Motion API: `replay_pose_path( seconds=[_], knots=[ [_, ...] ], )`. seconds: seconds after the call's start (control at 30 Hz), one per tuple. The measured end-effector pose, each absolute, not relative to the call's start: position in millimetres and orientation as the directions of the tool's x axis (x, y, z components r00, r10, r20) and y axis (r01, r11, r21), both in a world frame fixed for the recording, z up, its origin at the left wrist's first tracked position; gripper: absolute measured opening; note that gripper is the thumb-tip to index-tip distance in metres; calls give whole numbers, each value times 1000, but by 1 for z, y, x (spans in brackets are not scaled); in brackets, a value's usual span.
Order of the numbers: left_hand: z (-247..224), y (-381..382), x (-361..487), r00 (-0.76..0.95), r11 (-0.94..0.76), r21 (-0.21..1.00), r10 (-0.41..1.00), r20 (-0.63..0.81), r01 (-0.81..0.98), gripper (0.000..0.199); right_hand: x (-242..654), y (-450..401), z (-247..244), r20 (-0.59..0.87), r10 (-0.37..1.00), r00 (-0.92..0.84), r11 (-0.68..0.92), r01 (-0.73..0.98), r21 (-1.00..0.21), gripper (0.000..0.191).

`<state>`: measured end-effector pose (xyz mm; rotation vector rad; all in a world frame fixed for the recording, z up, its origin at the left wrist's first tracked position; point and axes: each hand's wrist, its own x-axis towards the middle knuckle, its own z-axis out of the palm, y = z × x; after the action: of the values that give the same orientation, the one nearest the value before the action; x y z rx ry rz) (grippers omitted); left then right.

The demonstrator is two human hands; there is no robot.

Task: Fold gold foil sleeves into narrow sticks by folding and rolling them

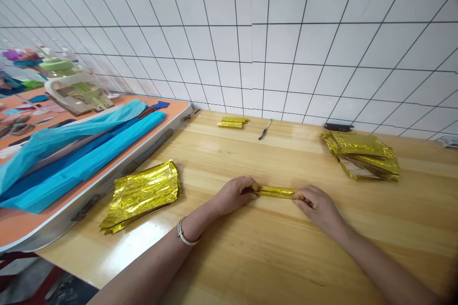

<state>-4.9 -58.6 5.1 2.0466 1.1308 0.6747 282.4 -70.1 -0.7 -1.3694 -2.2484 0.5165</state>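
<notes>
A narrow folded strip of gold foil paper [275, 192] lies level, low over the wooden table, between my two hands. My left hand [234, 195], with a silver bangle on its wrist, pinches the strip's left end. The right end is pinched between the thumb and fingers of my right hand [317, 207]. To the left rests a flat stack of crinkled gold foil sheets [145, 193]. A second, looser pile of gold foil sheets [365, 152] sits at the right, its edges fanned out. Farther back are a few narrow folded gold strips [232, 123], side by side.
A pen [265, 129] lies near the tiled wall [229, 43]. Behind the right pile is a small black object [338, 127]. On the left, an orange-topped table [26, 226] bears blue crepe paper [96, 152], a green-lidded container [57, 66] and assorted coloured items.
</notes>
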Motion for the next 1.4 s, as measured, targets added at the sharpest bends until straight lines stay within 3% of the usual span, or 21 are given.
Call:
replay_pose_path(
  seconds=[0.33, 0.63, 0.93, 1.03, 1.23, 1.4],
  knots=[
    [5, -56, -3, 586, -551, 674, 782, 211, 492, 7, 281, -69, 3, 150, 894, -423, 434, 732, -525, 21],
    [1, -61, 15, 399, -452, 644, 885, 239, 617, 12, 269, -66, 6, 123, 939, -322, 345, 868, -358, 22],
    [0, -56, 21, 361, -419, 599, 906, 221, 683, 15, 266, -65, 3, 129, 947, -294, 320, 894, -313, 18],
    [-2, -55, 19, 366, -416, 607, 906, 213, 677, 13, 268, -66, 2, 148, 944, -294, 328, 879, -347, 19],
    [1, -55, 12, 429, -430, 672, 885, 181, 603, 8, 279, -68, -2, 172, 915, -366, 396, 727, -561, 14],
    [4, -54, 9, 465, -451, 708, 864, 194, 543, 8, 282, -66, -2, 161, 887, -433, 441, 689, -575, 15]
  ],
)
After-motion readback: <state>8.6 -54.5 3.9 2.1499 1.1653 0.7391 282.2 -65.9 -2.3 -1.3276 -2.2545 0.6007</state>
